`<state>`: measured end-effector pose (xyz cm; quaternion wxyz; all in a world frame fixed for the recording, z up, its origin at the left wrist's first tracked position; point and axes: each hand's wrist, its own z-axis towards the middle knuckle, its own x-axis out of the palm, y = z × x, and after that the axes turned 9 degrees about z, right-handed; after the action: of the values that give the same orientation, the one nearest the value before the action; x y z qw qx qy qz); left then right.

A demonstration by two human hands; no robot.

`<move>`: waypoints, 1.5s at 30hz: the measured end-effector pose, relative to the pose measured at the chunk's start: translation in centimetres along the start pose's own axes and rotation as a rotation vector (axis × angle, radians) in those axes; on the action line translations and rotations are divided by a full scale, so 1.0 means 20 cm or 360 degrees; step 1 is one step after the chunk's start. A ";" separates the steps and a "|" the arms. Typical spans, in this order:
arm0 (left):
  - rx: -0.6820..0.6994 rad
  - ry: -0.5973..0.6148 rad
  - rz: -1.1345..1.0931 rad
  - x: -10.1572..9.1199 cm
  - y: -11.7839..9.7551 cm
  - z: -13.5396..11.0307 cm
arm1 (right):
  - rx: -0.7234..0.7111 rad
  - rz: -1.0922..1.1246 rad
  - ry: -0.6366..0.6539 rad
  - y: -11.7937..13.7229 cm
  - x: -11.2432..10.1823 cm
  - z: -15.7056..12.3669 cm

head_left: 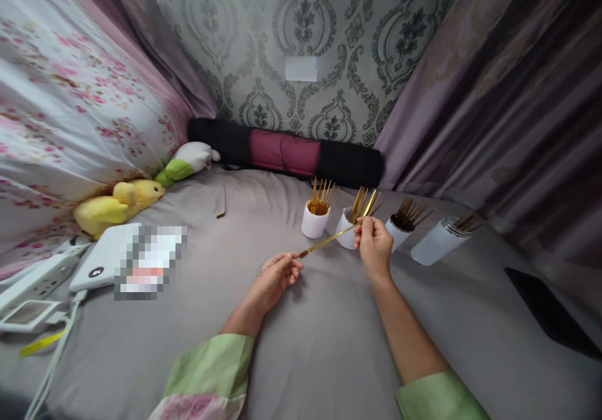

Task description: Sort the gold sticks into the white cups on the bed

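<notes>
A thin, shiny gold strip slants between my two hands above the bed. My left hand pinches its lower end, where a short brown tip shows at the fingertips. Higher up, my right hand has its fingers closed on the strip, and a gold length sticks up past them. Whether this is one bent piece or a strip on a stick I cannot tell. Just behind the right hand stands a white cup of thin brown sticks, partly hidden. Another white cup with similar sticks is to its left.
Right of my hand are a third white cup and a tilted white container, both with sticks. A dark flat object lies far right. Plush toys, a power bank and a power strip lie left; a long bag lies behind.
</notes>
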<state>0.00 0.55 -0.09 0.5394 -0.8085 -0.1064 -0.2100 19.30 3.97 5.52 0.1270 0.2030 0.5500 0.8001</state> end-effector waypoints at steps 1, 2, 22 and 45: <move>-0.0007 0.0003 -0.0015 0.00 -0.01 0.00 | -0.0017 0.0003 -0.0008 0.01 0.00 0.01; -0.0014 0.0008 -0.0033 0.00 -0.01 -0.01 | -0.0033 0.0006 -0.0017 0.02 -0.01 0.03; -0.0132 0.0126 -0.0531 -0.09 -0.03 0.03 | -0.0281 -0.0050 -0.0102 0.21 -0.03 0.32; -0.0167 0.0120 -0.0549 -0.08 -0.05 0.02 | -0.0624 -0.0371 -0.0056 0.27 0.10 0.48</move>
<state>-1.70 1.33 -0.16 0.4561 -0.7968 -0.2120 -0.3348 22.11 10.80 13.84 0.2652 0.1233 0.4013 0.8680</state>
